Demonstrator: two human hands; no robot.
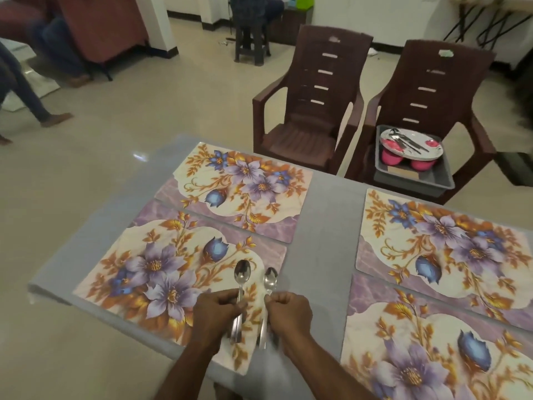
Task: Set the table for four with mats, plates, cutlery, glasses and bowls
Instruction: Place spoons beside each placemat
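Note:
Four floral place mats lie on the grey table (326, 215): near left mat (144, 272), far left mat (236, 186), far right mat (444, 243) and near right mat (432, 356). My left hand (215, 310) pinches the handle of a steel spoon (241, 274) over the near left mat's right end. Close beside it, my right hand (290, 311) pinches a second spoon (270, 280). Both spoon bowls point away from me. More metal handles show below my left hand.
Two brown plastic chairs stand beyond the table; the left chair (314, 111) has a bare seat. On the right chair (432, 90) sits a grey tray (432, 177) holding a plate (411, 144) with cutlery and pink bowls (392, 158). People and furniture are farther back.

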